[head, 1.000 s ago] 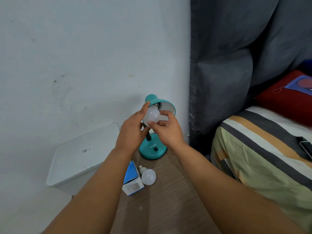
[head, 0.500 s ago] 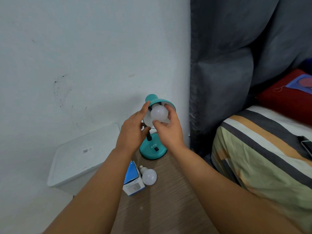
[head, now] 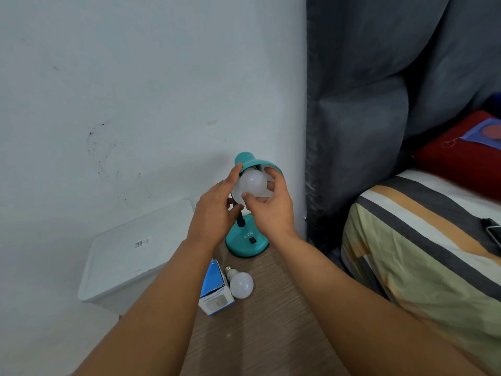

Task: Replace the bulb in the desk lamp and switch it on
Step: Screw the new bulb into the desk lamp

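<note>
Bed (head: pixel 423 240) with striped cover at right, white bin (head: pixel 135 256) at left, wooden worktop (head: pixel 271 308) between them carrying a teal lamp (head: pixel 246 240) against the wall. My right hand (head: pixel 271 204) holds a white bulb (head: pixel 252 181) at the mouth of the lamp's shade, thumb and fingers curled round it; my left hand (head: pixel 214 210) steadies the shade's rim, thumb raised. Nearer me on the worktop: a blue box (head: pixel 215 290) and, touching it, a spare bulb (head: pixel 241 284) lying on its side.
</note>
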Action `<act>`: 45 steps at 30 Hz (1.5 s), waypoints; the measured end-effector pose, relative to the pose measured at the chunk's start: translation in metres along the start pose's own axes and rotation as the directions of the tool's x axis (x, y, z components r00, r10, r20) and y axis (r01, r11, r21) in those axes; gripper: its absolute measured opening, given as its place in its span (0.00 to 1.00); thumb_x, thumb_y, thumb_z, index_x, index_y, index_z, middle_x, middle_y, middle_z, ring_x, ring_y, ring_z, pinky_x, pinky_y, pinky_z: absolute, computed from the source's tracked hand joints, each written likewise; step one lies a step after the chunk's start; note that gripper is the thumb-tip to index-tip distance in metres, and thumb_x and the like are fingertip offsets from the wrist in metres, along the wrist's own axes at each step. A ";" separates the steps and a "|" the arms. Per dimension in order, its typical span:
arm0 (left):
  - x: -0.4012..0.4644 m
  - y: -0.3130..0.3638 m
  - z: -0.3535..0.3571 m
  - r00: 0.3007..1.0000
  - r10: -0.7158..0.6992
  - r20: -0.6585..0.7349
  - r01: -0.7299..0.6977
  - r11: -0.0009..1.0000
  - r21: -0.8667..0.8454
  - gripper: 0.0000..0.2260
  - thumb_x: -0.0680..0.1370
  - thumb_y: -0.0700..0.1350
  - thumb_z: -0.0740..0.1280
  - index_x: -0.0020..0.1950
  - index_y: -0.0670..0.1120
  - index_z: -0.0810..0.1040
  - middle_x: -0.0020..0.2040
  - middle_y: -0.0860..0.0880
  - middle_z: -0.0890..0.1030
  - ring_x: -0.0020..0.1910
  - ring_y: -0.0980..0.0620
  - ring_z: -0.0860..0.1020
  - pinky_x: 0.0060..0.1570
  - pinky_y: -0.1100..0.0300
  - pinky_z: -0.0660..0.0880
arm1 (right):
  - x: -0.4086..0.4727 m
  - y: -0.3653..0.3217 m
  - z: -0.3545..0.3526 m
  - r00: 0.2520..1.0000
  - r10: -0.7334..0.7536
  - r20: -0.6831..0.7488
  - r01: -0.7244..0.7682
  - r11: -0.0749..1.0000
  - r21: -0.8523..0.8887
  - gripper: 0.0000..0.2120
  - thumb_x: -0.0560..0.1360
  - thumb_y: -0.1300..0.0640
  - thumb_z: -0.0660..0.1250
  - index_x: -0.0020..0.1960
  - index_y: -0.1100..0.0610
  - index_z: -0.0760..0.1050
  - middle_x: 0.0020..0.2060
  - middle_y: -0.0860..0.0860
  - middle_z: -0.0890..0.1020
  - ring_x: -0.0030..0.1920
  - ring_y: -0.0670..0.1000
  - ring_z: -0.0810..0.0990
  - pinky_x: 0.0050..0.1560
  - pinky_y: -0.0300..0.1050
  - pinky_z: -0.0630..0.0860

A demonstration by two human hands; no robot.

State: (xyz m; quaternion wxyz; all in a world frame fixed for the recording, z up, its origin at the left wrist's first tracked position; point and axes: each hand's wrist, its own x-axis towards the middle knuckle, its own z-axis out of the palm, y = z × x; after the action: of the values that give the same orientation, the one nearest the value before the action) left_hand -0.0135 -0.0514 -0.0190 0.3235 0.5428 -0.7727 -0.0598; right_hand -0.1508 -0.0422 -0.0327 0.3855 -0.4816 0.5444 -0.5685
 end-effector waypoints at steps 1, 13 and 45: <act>0.000 0.000 0.000 1.000 -0.002 0.001 0.002 1.000 0.002 0.40 0.75 0.39 0.73 0.79 0.62 0.57 0.61 0.53 0.79 0.45 0.58 0.77 0.47 0.80 0.67 | -0.001 0.000 0.002 1.000 0.001 -0.010 0.000 1.000 0.003 0.28 0.73 0.52 0.74 0.69 0.42 0.66 0.60 0.45 0.78 0.51 0.50 0.84 0.46 0.32 0.79; 0.000 0.001 0.000 1.000 -0.014 0.001 0.014 1.000 0.010 0.40 0.76 0.40 0.73 0.79 0.64 0.56 0.62 0.53 0.79 0.46 0.58 0.78 0.50 0.74 0.69 | -0.002 -0.005 -0.001 0.999 0.026 0.024 -0.027 0.998 0.058 0.31 0.69 0.52 0.78 0.67 0.44 0.67 0.53 0.38 0.76 0.48 0.45 0.83 0.49 0.37 0.79; 0.000 -0.002 0.000 1.000 -0.023 0.012 0.023 1.000 0.004 0.41 0.75 0.39 0.74 0.79 0.63 0.56 0.58 0.53 0.80 0.46 0.57 0.78 0.49 0.71 0.71 | 0.001 -0.006 0.001 0.991 0.096 -0.092 -0.096 0.995 0.013 0.25 0.72 0.42 0.73 0.63 0.52 0.71 0.53 0.47 0.79 0.52 0.48 0.81 0.40 0.30 0.72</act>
State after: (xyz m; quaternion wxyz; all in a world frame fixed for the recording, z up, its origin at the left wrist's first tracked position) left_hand -0.0117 -0.0524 -0.0199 0.3169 0.5521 -0.7684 -0.0655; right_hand -0.1494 -0.0431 -0.0270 0.3889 -0.4264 0.5817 -0.5732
